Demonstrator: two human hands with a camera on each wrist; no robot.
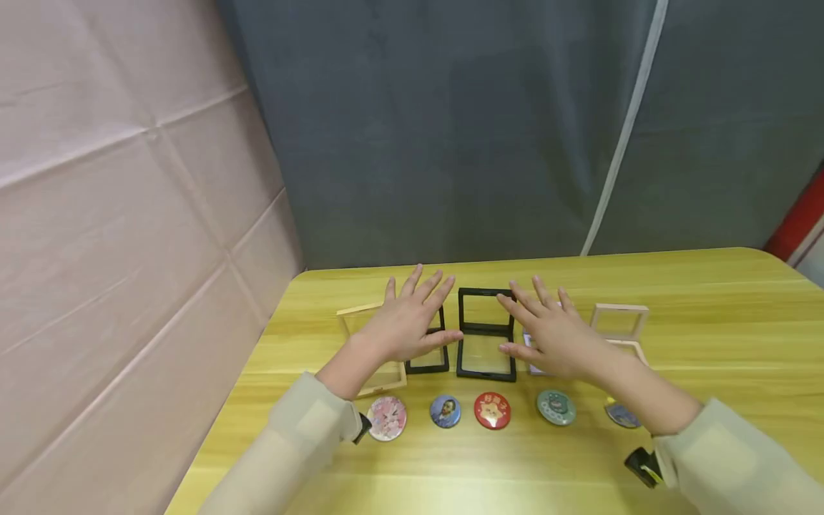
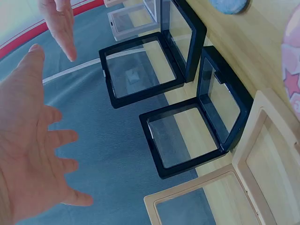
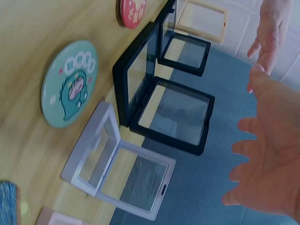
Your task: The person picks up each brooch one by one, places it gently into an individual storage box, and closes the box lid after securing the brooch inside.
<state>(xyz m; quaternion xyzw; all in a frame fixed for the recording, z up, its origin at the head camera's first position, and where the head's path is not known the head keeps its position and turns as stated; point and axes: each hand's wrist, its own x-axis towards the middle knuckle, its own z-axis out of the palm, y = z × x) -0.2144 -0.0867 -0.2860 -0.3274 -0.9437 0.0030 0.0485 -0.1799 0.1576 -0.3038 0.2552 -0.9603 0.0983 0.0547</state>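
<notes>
Both hands are empty, fingers spread, and in the wrist views they are held apart from the row of opened two-part display frames. In the head view, the left hand [image 1: 405, 322] covers part of the tan frame [image 1: 381, 388] and of the small black frame [image 1: 428, 370], its thumb reaching toward the left edge of the larger black frame [image 1: 486, 330]. That larger frame lies between the hands, while the right hand [image 1: 556, 336] overlaps its right side and hides most of the lilac frame [image 3: 108, 168]. The pale pink frame [image 1: 620, 308] sits to the right of the right hand's fingers, its lower part partly behind the wrist. Nearer the person, below the frames, round badges line the yellow wood-grain table [image 1: 450, 479]: pink badge [image 1: 388, 418], blue portrait badge [image 1: 445, 411], red badge [image 1: 492, 410], green badge [image 1: 556, 407], and another bluish badge [image 1: 623, 416] partly hidden by the right forearm.
</notes>
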